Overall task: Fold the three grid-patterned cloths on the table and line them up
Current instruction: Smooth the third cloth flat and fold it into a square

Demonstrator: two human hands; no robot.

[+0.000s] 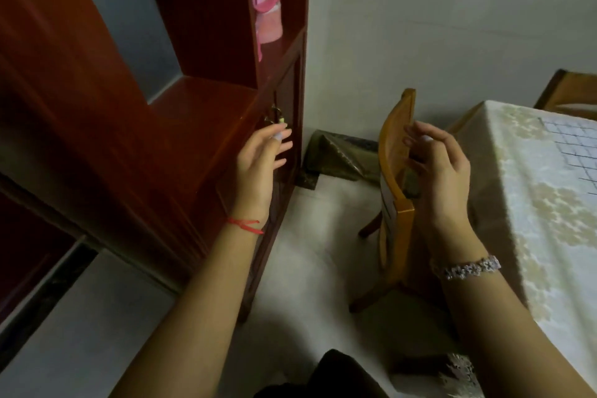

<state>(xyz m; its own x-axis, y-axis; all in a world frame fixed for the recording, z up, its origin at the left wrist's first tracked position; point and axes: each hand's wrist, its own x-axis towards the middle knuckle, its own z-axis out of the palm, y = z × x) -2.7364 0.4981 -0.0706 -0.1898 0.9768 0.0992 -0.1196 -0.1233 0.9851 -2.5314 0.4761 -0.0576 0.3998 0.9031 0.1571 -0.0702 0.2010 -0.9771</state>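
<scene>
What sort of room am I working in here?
Likely a home dining room: a covered table with a grid cloth on it, a wooden chair beside it, and a red-brown cabinet.

Cabinet left, chair beside table, cloth on it.

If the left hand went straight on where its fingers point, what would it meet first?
Most likely the cabinet door, just below its metal handle; the left hand looks close to it, though depth is unclear.
</scene>
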